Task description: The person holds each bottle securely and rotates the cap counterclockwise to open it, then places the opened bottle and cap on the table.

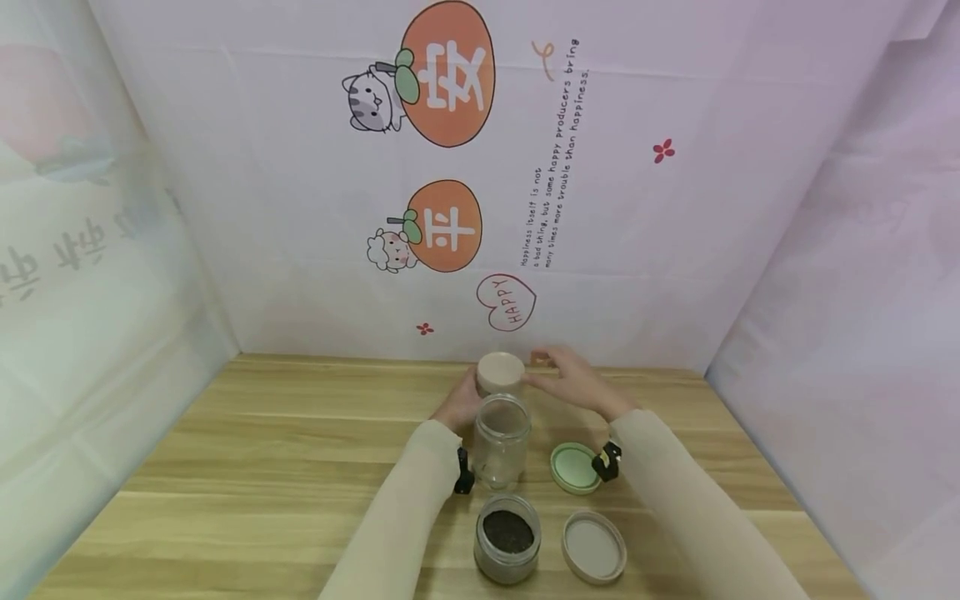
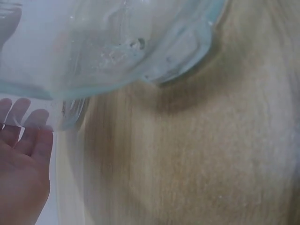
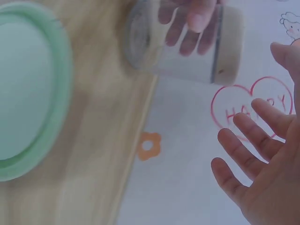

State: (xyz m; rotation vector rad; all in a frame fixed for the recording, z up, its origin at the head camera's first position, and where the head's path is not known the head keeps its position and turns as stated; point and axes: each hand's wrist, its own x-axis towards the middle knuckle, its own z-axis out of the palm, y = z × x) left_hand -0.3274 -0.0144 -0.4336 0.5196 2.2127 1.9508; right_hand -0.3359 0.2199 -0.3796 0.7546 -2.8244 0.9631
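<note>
At the back of the table my left hand [image 1: 459,406] holds a clear glass jar [image 3: 185,65] with a beige lid [image 1: 501,369]. Its fingers show through the glass in the right wrist view. My right hand [image 1: 576,385] is just to the right of that lid, fingers spread and apart from the jar in the right wrist view [image 3: 265,161]. Directly in front stands an open glass jar [image 1: 501,454], without a lid; its glass fills the upper part of the left wrist view. Nearest me is a third jar [image 1: 507,562], uncovered, holding dark granular stuff [image 1: 508,532].
A green-rimmed lid [image 1: 575,467] lies right of the open jar, by my right wrist. A beige lid [image 1: 594,547] lies in front of it, right of the dark-filled jar. The wooden table [image 1: 300,467] ends at a printed white cloth [image 1: 615,250] behind.
</note>
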